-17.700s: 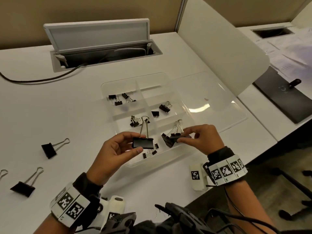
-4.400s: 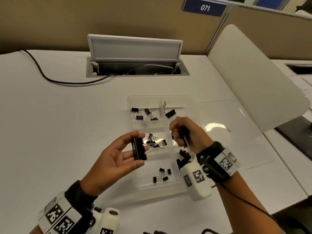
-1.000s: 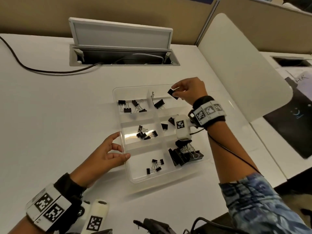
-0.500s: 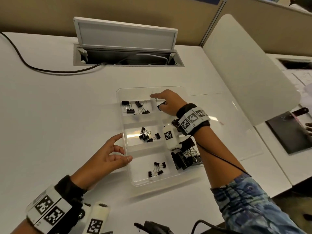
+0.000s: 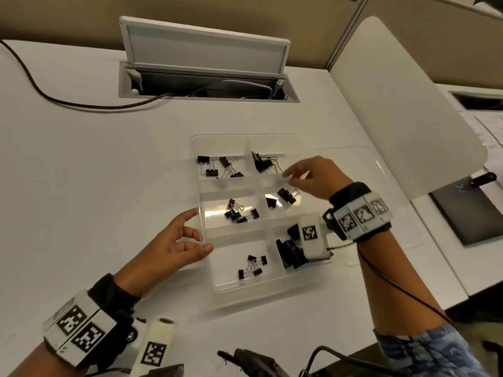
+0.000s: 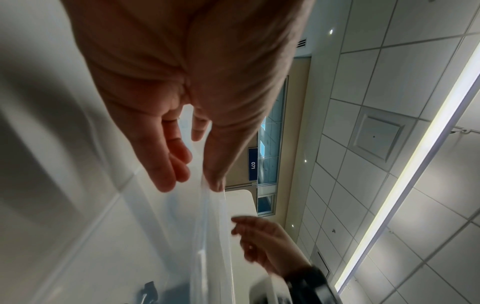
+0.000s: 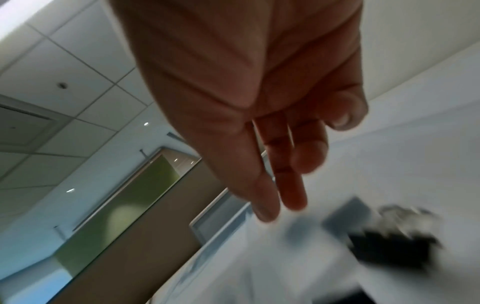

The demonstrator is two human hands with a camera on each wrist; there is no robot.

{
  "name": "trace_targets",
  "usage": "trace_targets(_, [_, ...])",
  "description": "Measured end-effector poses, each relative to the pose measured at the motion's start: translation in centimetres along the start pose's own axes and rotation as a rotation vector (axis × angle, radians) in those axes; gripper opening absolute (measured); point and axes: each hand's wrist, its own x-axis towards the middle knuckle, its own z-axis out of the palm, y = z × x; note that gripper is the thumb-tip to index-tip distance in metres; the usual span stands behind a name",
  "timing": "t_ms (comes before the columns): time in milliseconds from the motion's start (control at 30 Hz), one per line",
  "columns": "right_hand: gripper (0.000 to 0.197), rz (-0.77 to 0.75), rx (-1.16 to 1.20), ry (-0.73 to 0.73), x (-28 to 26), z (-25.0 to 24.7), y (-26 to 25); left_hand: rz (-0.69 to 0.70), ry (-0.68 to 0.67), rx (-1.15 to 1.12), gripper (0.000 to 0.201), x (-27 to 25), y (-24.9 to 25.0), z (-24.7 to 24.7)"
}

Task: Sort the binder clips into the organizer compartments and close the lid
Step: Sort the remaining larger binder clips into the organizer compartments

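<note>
The clear plastic organizer (image 5: 245, 287) sat mid-desk, binder clips (image 5: 262, 163) sorted into its six compartments. It looked light and slippery, likely to skid. The left hand (image 5: 174, 246) steadied its 9 o'clock wall with relaxed fingers; the right hand (image 5: 313, 176) hovered empty, fingers loose, over the 2 o'clock side. The thin hinged lid (image 5: 381, 213) lay flat at 3 o'clock, best lifted by its far edge. A divider panel (image 5: 402, 104) stood near it.

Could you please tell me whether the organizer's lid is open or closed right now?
Open. The clear lid lies flat on the desk to the right of the organizer, whose compartments are uncovered, binder clips showing.
</note>
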Motion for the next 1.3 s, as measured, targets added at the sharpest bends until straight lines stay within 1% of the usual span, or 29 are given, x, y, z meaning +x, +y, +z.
trace_targets(67, [0.018, -0.027, 0.019, -0.125, -2.6, 0.9, -0.4, 0.0, 0.002, -0.006, 0.112, -0.1, 0.0, 0.1])
trace_targets(133, [0.019, -0.003, 0.006, -0.256, -4.7, 2.0, -0.3, 0.0, 0.008, -0.007, 0.111, -0.1, -0.1, 0.2])
trace_targets(200, [0.031, 0.042, -0.065, -0.357, -5.9, 3.2, 0.2, -0.001, 0.013, -0.004, 0.109, -0.1, -0.1, 0.1])
trace_targets(267, [0.048, 0.061, -0.148, -0.413, -6.7, 4.0, 0.7, 0.001, 0.002, 0.004, 0.109, -0.1, -0.1, 0.2])
trace_targets(300, [0.053, 0.051, -0.165, -0.42, -6.9, 4.1, 0.8, 0.003, 0.0, 0.0, 0.104, -0.1, -0.1, 0.2])
trace_targets(367, [0.057, 0.025, -0.19, -0.407, -7.1, 4.2, 0.8, 0.008, 0.012, -0.003, 0.088, -0.1, 0.0, 0.4])
trace_targets(433, [0.058, 0.028, -0.225, -0.397, -7.1, 4.1, 0.7, 0.003, 0.023, -0.001, 0.082, -0.1, 0.0, 0.4])
trace_targets(500, [0.054, 0.043, -0.232, -0.388, -7.0, 4.2, 0.7, 0.01, 0.017, -0.01, 0.086, -0.2, 0.0, 0.3])
trace_targets(567, [0.051, 0.037, -0.208, -0.36, -6.9, 4.3, 0.8, 0.009, 0.011, -0.022, 0.099, -0.2, -0.1, 0.2])
trace_targets(633, [0.055, 0.017, -0.191, -0.347, -6.9, 4.6, 0.7, 0.018, 0.013, -0.024, 0.101, -0.2, -0.2, 0.1])
trace_targets(733, [0.062, -0.013, -0.242, -0.398, -6.8, 5.4, -0.2, 0.027, 0.007, -0.033, 0.112, -0.1, -0.2, 0.2])
trace_targets(800, [0.064, -0.026, -0.316, -0.397, -6.5, 6.1, -0.3, 0.03, 0.005, -0.037, 0.114, -0.1, -0.1, 0.2])
trace_targets(900, [0.066, -0.026, -0.345, -0.381, -6.0, 6.2, -0.1, 0.029, 0.001, -0.037, 0.112, 0.0, -0.2, 0.2])
trace_targets(1033, [0.056, -0.055, -0.351, -0.357, -6.0, 6.3, 0.1, 0.03, 0.0, -0.041, 0.114, -0.1, -0.2, 0.2])
trace_targets(1133, [0.049, -0.074, -0.29, -0.324, -6.1, 5.9, 0.7, 0.032, -0.009, -0.043, 0.109, -0.2, 0.0, 0.3])
trace_targets(1200, [0.032, -0.104, -0.239, -0.276, -6.1, 5.3, 1.4, 0.033, -0.007, -0.041, 0.105, -0.1, -0.1, 0.3])
trace_targets(1233, [0.023, -0.122, -0.221, -0.253, -6.2, 4.9, 1.7, 0.031, -0.005, -0.04, 0.106, -0.1, -0.1, 0.2])
trace_targets(1300, [0.016, -0.152, -0.168, -0.241, -6.4, 4.4, 2.3, 0.028, -0.002, -0.035, 0.112, -0.1, 0.0, 0.2])
